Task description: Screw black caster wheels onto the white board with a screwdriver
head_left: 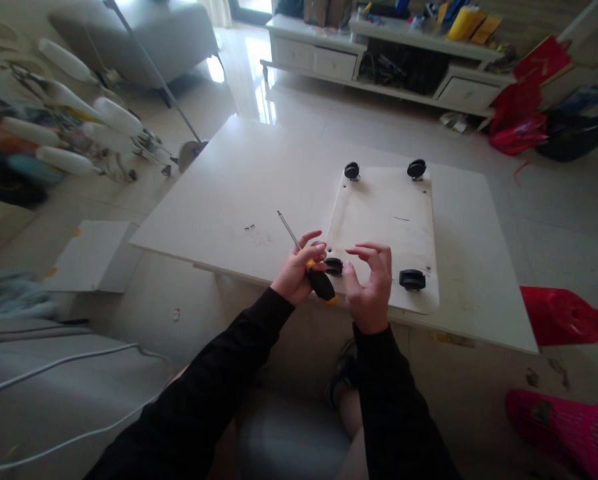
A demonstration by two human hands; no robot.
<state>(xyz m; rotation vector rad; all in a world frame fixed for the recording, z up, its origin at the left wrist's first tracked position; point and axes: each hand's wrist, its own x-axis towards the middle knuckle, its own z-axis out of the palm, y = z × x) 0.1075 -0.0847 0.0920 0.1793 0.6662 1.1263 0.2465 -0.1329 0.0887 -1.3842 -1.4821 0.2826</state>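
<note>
A screwdriver [321,283] with a black and yellow handle is held in my left hand [299,270], its metal shaft pointing up and away to the left. My right hand [371,283] is beside it over the near edge of a white board [381,223], fingers curved and apart, with nothing seen between them. The board lies flat on the table, with black casters near its corners. One caster [334,267] sits between my two hands, partly hidden by the left. Another caster [412,279] stands to the right of my right hand.
The white table [219,187] carries a couple of small dark pieces [249,227] left of the board. A white box [91,257] stands on the floor at left. A red bin-like object [561,317] lies past the right edge. Behind is a low cabinet [313,57].
</note>
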